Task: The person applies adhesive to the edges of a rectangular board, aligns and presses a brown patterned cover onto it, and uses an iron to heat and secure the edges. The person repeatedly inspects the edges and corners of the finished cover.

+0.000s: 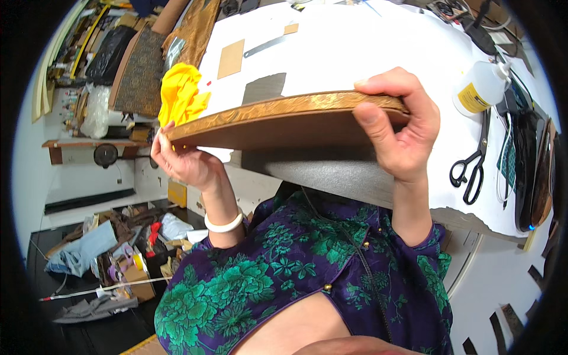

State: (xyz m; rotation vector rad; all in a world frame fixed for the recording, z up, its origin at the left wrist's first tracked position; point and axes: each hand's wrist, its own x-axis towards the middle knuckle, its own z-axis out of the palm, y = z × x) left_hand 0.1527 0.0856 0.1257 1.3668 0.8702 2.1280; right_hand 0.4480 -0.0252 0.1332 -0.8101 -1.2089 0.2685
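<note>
I hold a curved brown panel (pixel 296 137) up above the near edge of the table, its long edge turned toward me. That edge is wrapped in a gold-brown, embossed-looking strip; the panel's far face is hidden. My left hand (pixel 188 165), below a white bangle (pixel 223 222) on the wrist, pinches the panel's left end. At the right end, my right hand (pixel 408 133) is closed on the panel, thumb on the near side and fingers over the top edge. Under the panel lies a grey mat (pixel 331 177), with a dark grey sheet (pixel 264 87) farther back.
A yellow cloth (pixel 177 97) is bunched at the table's left side. Black scissors (pixel 473 168) and a clear bottle (pixel 480 89) are on the right. Farther back lie a metal ruler (pixel 263 47) and a tan card (pixel 231 58). Scraps fill a dark surface (pixel 59 331) at lower left.
</note>
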